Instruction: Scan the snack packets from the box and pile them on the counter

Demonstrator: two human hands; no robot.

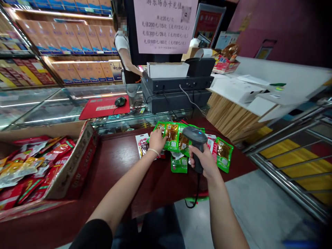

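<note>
The dark red-brown surface [116, 152] is widest, running beneath the scanner [194, 134] and far off to its left. Next comes the cardboard box [86, 159], well left of the scanner, loaded with red and yellow packets [33, 155]; printing runs along its outer side, too slanted to make out. Beyond the scanner, up and slightly left, stands a pink sign [163, 31] in black characters: a heading ending in 办卡充值, then 单次20元/次, 充值200元/15次, 充值300元/28次 and 充值500元/60次, with a QR code [186, 14] at its upper right. A red mouse mat [103, 108], beyond the scanner and to its left, bears pale lettering I cannot read.

The scanner is held up over the surface, the right hand's [207, 160] fingers clamped around its handle. The left hand [157, 141] is left of the scanner on the green packets [172, 133]; whether its fingers pinch one or merely press, I cannot tell. Those packets overlap under and left of the scanner's head; a lower green packet [178, 166] lies just left of the handle, an outer green packet [223, 154] to the right. Their small print is illegible.

I'd judge the scanning under way; nothing shows which packets are done or left.
</note>
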